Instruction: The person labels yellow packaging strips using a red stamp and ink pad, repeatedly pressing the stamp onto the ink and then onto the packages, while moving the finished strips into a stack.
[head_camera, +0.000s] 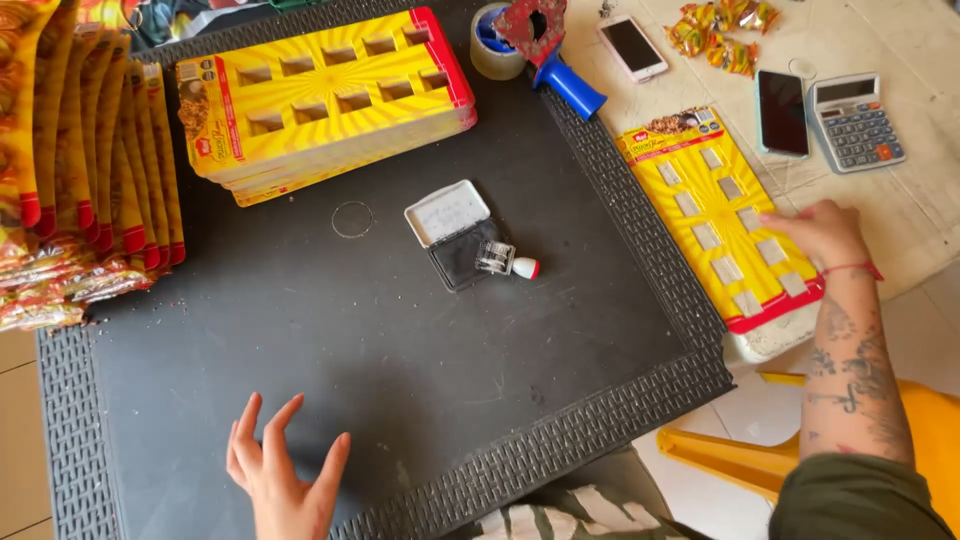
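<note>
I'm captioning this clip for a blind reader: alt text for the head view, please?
A right hand rests on a yellow display card beside a black mat, while the left hand hovers open above it. An open ink pad and stamp sit mid-mat.

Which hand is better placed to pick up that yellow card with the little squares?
Probably the right hand: it already rests on the yellow card. The left hand hovers open over the black table.

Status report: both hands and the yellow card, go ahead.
Left hand open, fingers spread above the black mat, holding nothing. Right hand flat on the single yellow card. Stamp and ink pad mid-mat, clear of both hands.
</note>
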